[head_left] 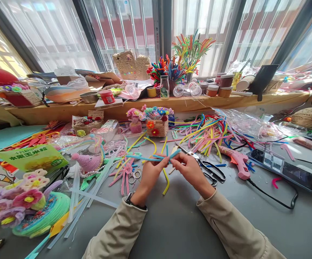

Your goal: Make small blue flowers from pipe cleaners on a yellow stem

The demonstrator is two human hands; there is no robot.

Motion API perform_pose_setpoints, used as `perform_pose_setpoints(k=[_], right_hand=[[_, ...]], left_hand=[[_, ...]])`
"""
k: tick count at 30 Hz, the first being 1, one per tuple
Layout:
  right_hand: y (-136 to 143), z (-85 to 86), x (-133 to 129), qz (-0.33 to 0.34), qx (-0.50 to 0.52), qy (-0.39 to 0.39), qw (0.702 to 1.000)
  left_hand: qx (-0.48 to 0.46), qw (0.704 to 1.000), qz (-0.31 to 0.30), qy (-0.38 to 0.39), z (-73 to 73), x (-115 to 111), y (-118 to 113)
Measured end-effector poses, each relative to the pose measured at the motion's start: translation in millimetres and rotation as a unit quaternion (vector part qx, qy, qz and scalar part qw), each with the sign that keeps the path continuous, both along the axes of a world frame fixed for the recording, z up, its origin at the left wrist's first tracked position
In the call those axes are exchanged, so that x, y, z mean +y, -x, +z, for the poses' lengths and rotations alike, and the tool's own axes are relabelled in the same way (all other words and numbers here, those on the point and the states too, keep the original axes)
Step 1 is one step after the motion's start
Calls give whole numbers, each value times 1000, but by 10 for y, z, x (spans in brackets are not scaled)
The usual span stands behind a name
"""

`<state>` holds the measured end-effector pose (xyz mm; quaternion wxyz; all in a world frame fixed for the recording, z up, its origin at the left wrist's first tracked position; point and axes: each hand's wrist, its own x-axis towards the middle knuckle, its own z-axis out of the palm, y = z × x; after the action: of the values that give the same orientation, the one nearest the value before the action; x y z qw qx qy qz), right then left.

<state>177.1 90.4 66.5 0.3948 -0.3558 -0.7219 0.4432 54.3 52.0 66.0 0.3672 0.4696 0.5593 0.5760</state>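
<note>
Light-blue pipe cleaners [138, 157] cross one another between my two hands, above the middle of the grey table. My left hand [154, 172] pinches them from the left, with a long end sticking out past its fingers. From the other side, my right hand [187, 167] grips the folded blue part near the crossing. The fingertips of both hands almost meet there. Just beyond my right hand lie black-handled scissors [212, 172]. Small scissors [134, 176] and pink pipe cleaners [126, 174] rest left of my left hand. A yellow pipe cleaner [166, 183] lies below the hands.
A pink glue gun [235, 160] and a phone [288, 171] lie on the right, with a black cable. Clear glue sticks [76, 190] and fuzzy flowers [28, 198] are on the left. Behind are a pipe-cleaner heap [207, 133], a flower basket [157, 128] and a crowded sill [134, 106].
</note>
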Motion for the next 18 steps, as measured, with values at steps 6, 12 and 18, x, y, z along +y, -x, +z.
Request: perform_pose_setpoints(k=[6,12,18], right_hand=[[11,-54,-92,-101,-130,-261,951],[23,-106,-73,-123,-191,-400,888],[44,-109,-52,-106,-230,-461,850]], left_hand=[[-83,996,30,16,-13,5,1],[-52,998,19,16,-16,-3,-14],[-40,998,32,20,-37,1,-8]])
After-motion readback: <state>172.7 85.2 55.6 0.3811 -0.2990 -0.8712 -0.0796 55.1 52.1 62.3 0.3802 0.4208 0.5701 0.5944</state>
